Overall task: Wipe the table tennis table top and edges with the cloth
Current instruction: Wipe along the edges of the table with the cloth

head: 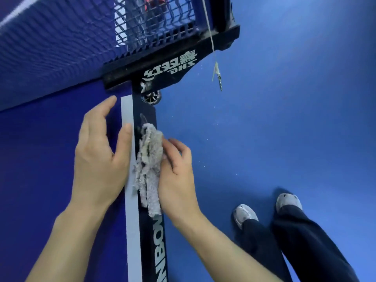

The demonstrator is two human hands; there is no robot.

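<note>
Cloth (149, 165), grey and shaggy, sits bunched up against the dark side edge (155, 241) of the bench (40, 169), a little below the net clamp. The right hand (177, 178) holds it there from the outer side, with bent fingers closed over the bundle and pressing it to the edge; the thumb is hidden behind the fabric. A loose tail of the cloth hangs down past the heel of that hand, just above white lettering printed along the edge.

The left hand (99, 157) lies flat on the blue top of the bench, palm down and holding nothing. Its fingers are spread and fairly straight, pointing toward the net, and its thumb rests on the white line (130, 210) that borders the top. The two hands are close together, with only the white line and the cloth between them.

Ahead of the hands, the net (61, 41) stretches across the bench. It is fixed to a black clamp (162, 68) that carries white DHS lettering and grips the bench edge, with a metal screw knob just under it. A pale cord (216, 70) hangs from the net post, well clear of the bench, and ends in a small metal piece.

Below and to the right is the blue floor (295, 119). The person's feet stand on it in pale shoes (245, 214), under dark trouser legs (305, 241), well apart from the bench edge.
</note>
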